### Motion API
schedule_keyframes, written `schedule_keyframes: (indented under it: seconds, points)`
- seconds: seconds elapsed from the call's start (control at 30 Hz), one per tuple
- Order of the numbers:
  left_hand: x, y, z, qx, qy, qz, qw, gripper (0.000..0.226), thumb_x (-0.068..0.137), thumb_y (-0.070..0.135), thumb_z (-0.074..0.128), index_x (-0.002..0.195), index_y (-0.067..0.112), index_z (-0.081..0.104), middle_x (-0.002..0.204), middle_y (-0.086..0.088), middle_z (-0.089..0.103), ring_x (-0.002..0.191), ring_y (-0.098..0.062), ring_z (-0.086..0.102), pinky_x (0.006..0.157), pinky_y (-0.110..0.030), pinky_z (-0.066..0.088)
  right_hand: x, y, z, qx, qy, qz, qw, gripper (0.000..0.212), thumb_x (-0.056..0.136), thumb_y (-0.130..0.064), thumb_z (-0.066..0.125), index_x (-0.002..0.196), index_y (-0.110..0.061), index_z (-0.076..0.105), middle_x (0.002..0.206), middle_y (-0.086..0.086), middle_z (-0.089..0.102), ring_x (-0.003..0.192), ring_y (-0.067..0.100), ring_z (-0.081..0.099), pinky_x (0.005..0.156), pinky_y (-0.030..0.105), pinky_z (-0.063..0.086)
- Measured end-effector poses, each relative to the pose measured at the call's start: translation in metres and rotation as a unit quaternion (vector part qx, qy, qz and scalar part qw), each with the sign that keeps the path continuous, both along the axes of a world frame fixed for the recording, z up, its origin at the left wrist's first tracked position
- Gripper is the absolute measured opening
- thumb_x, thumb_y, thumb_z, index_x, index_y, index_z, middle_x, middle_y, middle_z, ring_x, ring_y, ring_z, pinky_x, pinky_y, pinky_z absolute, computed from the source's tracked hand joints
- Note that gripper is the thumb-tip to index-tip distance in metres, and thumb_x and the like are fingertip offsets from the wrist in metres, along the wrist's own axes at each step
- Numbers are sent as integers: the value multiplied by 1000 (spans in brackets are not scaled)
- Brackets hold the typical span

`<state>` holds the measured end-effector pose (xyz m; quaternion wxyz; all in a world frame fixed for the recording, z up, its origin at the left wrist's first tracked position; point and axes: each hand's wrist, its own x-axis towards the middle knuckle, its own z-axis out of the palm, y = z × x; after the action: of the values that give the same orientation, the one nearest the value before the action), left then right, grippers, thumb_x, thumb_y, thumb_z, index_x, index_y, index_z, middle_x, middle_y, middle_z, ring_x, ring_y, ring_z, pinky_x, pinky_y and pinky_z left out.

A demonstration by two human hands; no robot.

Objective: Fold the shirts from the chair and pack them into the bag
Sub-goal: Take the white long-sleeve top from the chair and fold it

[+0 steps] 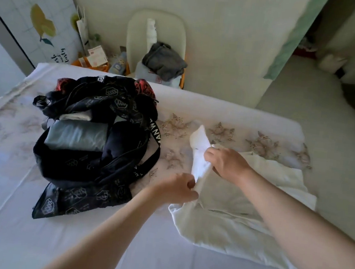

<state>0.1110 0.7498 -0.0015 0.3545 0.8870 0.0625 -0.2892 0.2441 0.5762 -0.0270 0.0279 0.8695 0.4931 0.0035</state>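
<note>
Both hands pinch the white shirt point(230, 207) on the bed point(73, 244): left hand point(179, 187) at its edge, right hand point(226, 163) lifting a sleeve. The bag point(87, 146) lies open just left.

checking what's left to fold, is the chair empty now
No, a grey garment lies bunched on the seat of the chair.

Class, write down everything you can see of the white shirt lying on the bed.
The white shirt is soft, creased, off-white cloth, lying mostly flat on the bed, right of the black bag. The side nearest the bag is raised: the left hand pinches the near edge, and the right hand holds the lifted part, perhaps a sleeve. The right forearm crosses above it.
</note>
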Motion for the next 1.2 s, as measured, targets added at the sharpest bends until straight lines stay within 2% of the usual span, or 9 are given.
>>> schedule_keyframes:
  seconds: [0.17,0.27,0.33,0.43,0.57,0.8,0.93,1.03,1.2]
  points:
    - [13,-80,5,-80,61,-119,988,30,85,49,65,98,22,61,93,2,70,70,-9,64,64,-25,49,-32,-92,11,23,1,-128,991,36,80,-8,28,89,-9,62,102,14,64,68,34,62,68,38,42]
    - [5,-116,-15,-120,109,-150,975,38,92,52,58,117,24,63,107,1,69,86,-12,70,80,-32,58,-60,-132,0,-168,70,-238,954,65,93,-2,40,153,-26,30,165,17,5,106,32,59,75,35,37]
    - [3,-123,-32,-54,-16,-148,987,27,97,38,52,118,26,64,115,4,66,99,-14,65,87,-34,55,-77,-146,-15,-177,99,-299,932,88,89,3,47,158,-32,6,164,12,-17,116,28,53,80,34,42]
    - [3,-113,-61,80,-195,-215,954,39,101,32,47,140,30,50,151,4,41,141,-20,35,115,-39,33,-94,-148,-36,-91,142,-339,926,74,91,-9,51,155,-29,21,165,9,-9,128,28,46,95,38,45]
    - [4,-82,-96,228,-139,-334,904,68,102,54,32,157,33,-1,162,7,-20,150,-17,-17,122,-44,0,-111,-131,-67,-13,220,-371,902,60,96,-39,47,152,-28,27,165,10,4,147,30,24,109,47,35]
    - [29,-77,-86,269,-243,-284,887,39,100,43,38,131,22,50,132,-5,46,124,-25,43,105,-39,33,-94,-104,-81,16,123,-376,918,48,92,-37,45,139,-26,45,151,8,35,145,29,27,113,51,24]
    - [80,-81,-92,233,-346,-250,874,31,97,23,44,124,18,56,128,-4,50,121,-28,48,102,-38,36,-85,-100,-91,50,113,-388,913,57,93,-37,52,147,-20,41,160,17,25,148,35,25,116,52,29]
    - [116,-76,-105,282,-267,-309,868,57,103,42,36,155,25,20,164,-7,7,150,-34,5,119,-51,14,-82,-101,-102,59,118,-333,934,60,96,-44,42,151,-23,34,163,15,18,150,34,19,119,52,25]
    - [163,-47,-128,301,-127,-305,894,69,99,62,17,154,35,-16,159,5,-31,146,-31,-27,120,-55,-2,-84,-116,-119,15,147,-324,934,70,98,-59,16,159,-30,1,166,7,-15,153,26,-10,124,46,3]
